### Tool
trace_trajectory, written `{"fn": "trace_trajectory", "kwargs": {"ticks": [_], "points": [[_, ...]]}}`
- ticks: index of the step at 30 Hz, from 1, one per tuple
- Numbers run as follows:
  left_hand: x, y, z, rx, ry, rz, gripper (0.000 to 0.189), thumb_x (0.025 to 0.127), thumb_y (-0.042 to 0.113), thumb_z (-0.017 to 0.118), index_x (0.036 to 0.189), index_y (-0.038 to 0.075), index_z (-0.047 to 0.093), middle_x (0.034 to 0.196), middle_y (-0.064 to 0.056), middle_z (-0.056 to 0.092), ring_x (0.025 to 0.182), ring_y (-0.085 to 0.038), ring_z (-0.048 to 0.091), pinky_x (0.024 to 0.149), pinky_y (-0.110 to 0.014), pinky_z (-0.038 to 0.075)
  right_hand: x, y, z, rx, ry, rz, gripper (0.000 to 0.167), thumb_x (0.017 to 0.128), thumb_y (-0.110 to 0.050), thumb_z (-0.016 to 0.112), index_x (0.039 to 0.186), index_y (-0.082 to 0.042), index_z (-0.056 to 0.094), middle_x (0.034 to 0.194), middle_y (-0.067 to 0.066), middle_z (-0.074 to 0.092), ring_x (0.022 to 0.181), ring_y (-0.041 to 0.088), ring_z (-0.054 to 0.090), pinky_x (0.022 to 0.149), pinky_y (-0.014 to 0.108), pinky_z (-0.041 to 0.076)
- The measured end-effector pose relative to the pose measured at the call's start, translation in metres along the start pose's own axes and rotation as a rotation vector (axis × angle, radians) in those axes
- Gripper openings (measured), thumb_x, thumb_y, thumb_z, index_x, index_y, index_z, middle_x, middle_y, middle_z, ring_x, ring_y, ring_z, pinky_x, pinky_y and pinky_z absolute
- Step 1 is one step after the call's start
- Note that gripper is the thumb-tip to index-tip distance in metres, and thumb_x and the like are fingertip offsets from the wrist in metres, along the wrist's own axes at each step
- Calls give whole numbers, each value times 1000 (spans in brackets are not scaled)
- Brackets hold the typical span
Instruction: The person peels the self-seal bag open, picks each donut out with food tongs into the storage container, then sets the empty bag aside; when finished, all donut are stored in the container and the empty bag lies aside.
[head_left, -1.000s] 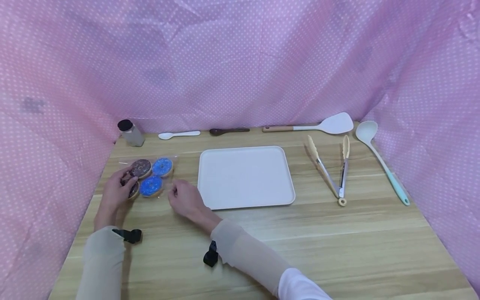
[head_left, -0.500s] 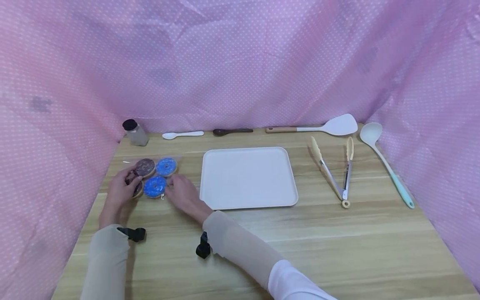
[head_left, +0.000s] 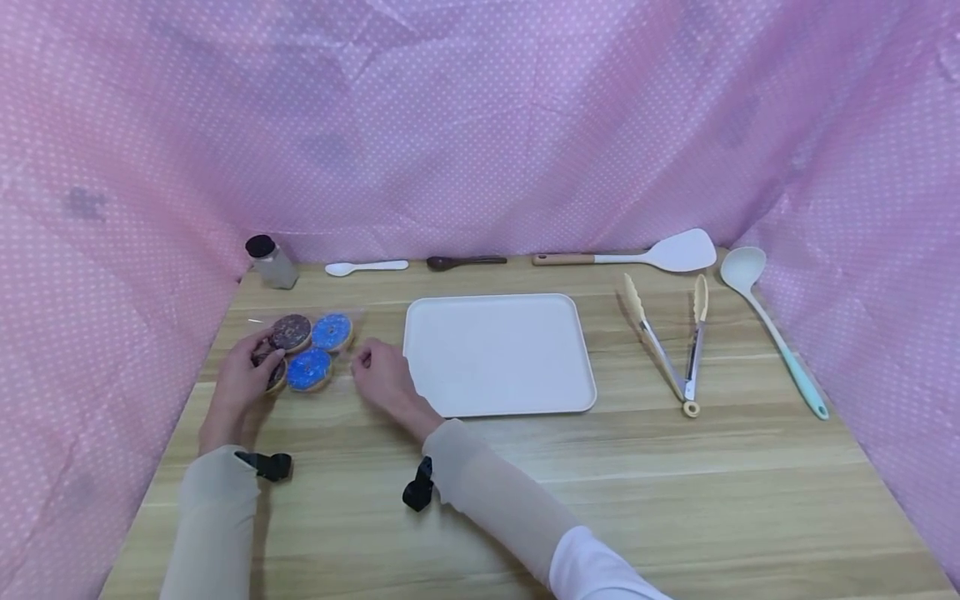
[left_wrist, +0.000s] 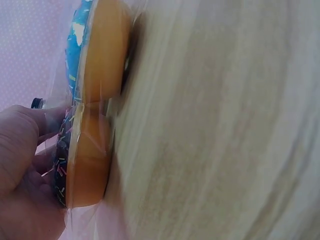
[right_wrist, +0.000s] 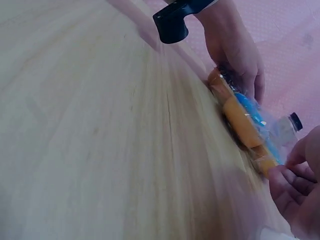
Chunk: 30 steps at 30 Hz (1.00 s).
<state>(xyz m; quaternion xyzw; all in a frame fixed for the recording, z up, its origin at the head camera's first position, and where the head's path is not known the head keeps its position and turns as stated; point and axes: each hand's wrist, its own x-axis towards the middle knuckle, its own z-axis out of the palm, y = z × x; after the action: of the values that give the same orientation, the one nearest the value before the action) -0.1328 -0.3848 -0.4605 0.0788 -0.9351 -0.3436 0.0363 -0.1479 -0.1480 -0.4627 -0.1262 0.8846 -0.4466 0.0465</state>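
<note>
A clear plastic bag of doughnuts lies at the left of the table. Inside are two blue-iced doughnuts and two brown-iced ones; the farther brown doughnut has sprinkles. My left hand grips the bag's left side, fingers and thumb over the nearer brown doughnut, which they partly hide. In the left wrist view its sprinkled icing and tan side show through the film. At the bag's right edge my right hand has thumb and fingers pinched together; in the right wrist view they meet at the bag's end.
A white tray lies just right of my right hand. Along the back stand a black-capped jar, a white spoon, a brown spoon and a spatula. Opened tongs and a ladle lie at the right.
My right hand came in against the near blue doughnut, then drew back right towards the tray, fingers still pinched. My left hand keeps its grip on the bag; the head view shifted slightly.
</note>
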Motion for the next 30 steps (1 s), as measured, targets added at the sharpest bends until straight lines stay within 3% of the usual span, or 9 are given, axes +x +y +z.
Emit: {"fn": "trace_trajectory", "kwargs": {"ticks": [3, 9, 15, 18, 26, 30], "points": [[0, 0, 0, 0, -2, 5, 50, 100, 21, 50, 141, -5, 38, 139, -36, 39, 129, -53, 34, 105, -64, 27, 2, 0, 0, 29, -34, -13, 3, 90, -20, 62, 88, -18, 61, 79, -10, 59, 71, 2, 54, 61, 14, 45], [-1, 1, 0, 5, -41, -32, 52, 101, 23, 47, 144, -2, 34, 142, -35, 35, 131, -53, 31, 106, -64, 25, 10, -4, 6, 71, -92, -21, 25, 89, -33, 68, 104, -14, 62, 93, -7, 60, 81, 2, 54, 68, 14, 47], [0, 2, -2, -13, -25, -25, 51, 101, 22, 48, 144, -3, 35, 141, -35, 36, 131, -53, 32, 106, -64, 26, 21, -9, 10, -16, -77, -36, 9, 94, -25, 62, 91, -17, 64, 81, -10, 58, 73, 2, 53, 62, 12, 44], [0, 0, -1, -11, -5, -12, 51, 100, 22, 49, 142, -5, 37, 140, -36, 38, 130, -53, 33, 106, -64, 26, 23, -10, 11, -46, -59, -42, 10, 94, -19, 60, 86, -17, 65, 76, -10, 57, 69, 3, 52, 60, 12, 42], [0, -2, 1, 6, 4, -6, 50, 100, 21, 49, 141, -5, 38, 139, -35, 39, 129, -52, 35, 105, -64, 27, 15, -4, 5, 88, 0, 57, 10, 89, -16, 60, 81, -19, 63, 74, -9, 58, 67, 5, 54, 57, 16, 43], [0, -2, 2, 12, -3, -12, 49, 101, 22, 48, 142, -3, 38, 138, -35, 41, 128, -51, 37, 104, -64, 28, 12, -2, -1, 110, 32, 58, 9, 87, -14, 59, 81, -20, 62, 74, -9, 58, 67, 6, 54, 58, 17, 44]]}}
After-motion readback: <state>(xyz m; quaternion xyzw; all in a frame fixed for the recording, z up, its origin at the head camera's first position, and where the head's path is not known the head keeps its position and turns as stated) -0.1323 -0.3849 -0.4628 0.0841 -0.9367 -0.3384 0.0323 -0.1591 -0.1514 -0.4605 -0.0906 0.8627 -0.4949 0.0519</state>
